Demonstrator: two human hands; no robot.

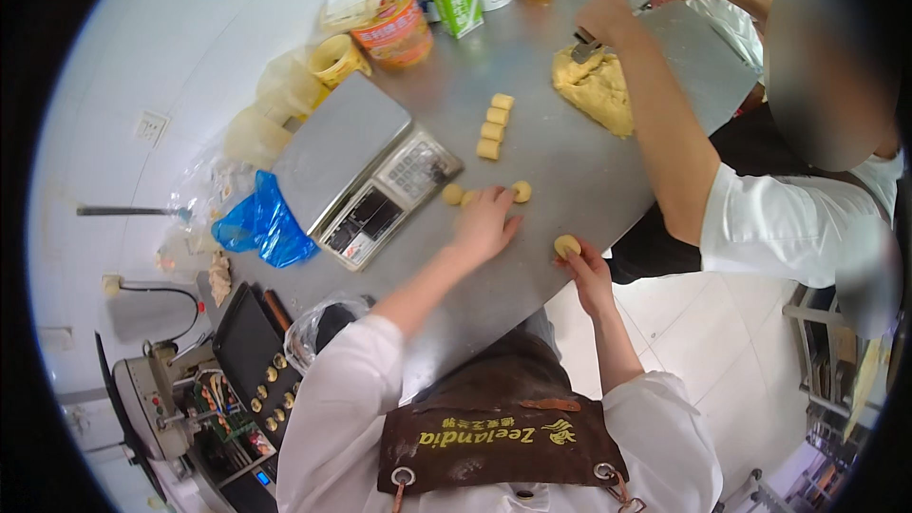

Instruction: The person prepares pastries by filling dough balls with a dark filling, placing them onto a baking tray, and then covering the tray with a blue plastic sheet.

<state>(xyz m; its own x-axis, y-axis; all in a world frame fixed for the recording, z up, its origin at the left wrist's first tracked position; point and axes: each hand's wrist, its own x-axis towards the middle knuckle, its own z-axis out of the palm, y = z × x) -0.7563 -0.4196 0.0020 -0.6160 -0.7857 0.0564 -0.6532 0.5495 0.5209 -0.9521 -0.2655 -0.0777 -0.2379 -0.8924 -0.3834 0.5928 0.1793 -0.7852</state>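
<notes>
While the right hand [593, 277] pinches a round dough piece [567, 246] between thumb and fingertips near the edge of the steel table [556, 161], the left hand [483, 228] reaches palm down over the tabletop with its fingers loosely bent and slightly apart; its fingertips are among the dough balls, and whether they have hold of any cannot be told, since the back of the hand covers them. Just beside those fingers, 1 ball [521, 191] sits on the right and another ball [452, 194] on the left, with a partly hidden lump [466, 199] between that left ball and the hand. A little farther up the table lie 4 cut dough pieces [495, 125] in a row, end to end. Judging by the mix of rounded and cut portions, the step in hand is shaping small pieces by hand; the next move seems to call for a light, even touch, so the soft dough keeps its form. To the left stands a digital scale [353, 133], its platform bare. Beyond the row, on the right, a co-worker [760, 228] holds a metal scraper [585, 49] at a large dough mass [597, 93]. At lower left, a dark tray [237, 332] bears small round pieces [273, 374].
</notes>
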